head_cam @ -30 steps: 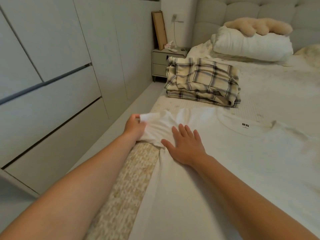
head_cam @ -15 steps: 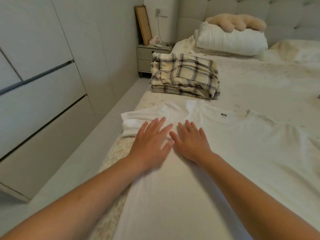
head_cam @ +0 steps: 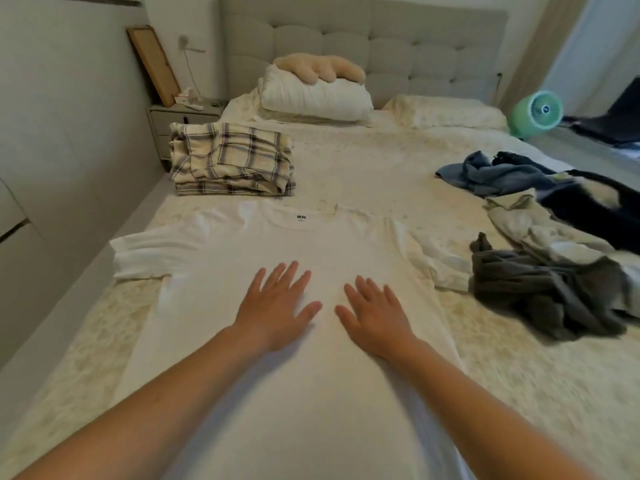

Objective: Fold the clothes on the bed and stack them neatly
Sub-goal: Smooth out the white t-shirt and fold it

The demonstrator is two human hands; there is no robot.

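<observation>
So this looks maybe a third of the way in, going by how things lie. One item is done: the plaid garment sits folded up at about 11 o'clock on the bed, near the left edge. The white t-shirt is the one in hand, spread flat dead centre with its collar at 12 o'clock and both sleeves out to the sides. No fold in it yet, as far as I can see.

Both hands are flat on its chest area, fingers straight and spread, not gripping anything. Left hand and right hand lie side by side, close but not touching. My guess is that's smoothing before the first fold.

Still to go: a grey crumpled piece at 3 o'clock, just beside the shirt's right sleeve, then a cream one, a blue one and something dark navy out toward 2 o'clock. All loose heaps. So four or so items plus the shirt, then stacking.
</observation>
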